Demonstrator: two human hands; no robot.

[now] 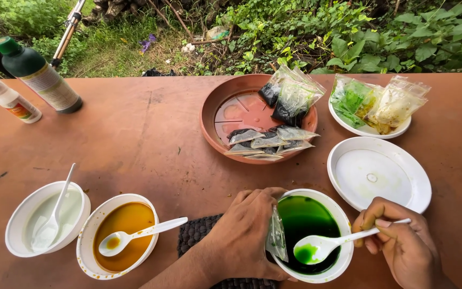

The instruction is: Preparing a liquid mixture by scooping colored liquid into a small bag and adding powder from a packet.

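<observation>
At the table's near edge, the left hand pinches a small clear bag, limp and probably slippery, against the white bowl of green liquid. The right hand grips a light plastic spoon by its handle, scooping.

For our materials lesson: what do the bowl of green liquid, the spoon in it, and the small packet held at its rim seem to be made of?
Bowl of green liquid: probably white plastic or foam, going by its thick matte rim.
Spoon: glossy white plastic, thin and moulded, held by the right hand.
Small packet: clear plastic film, see-through and creased, held by the left hand.
</observation>
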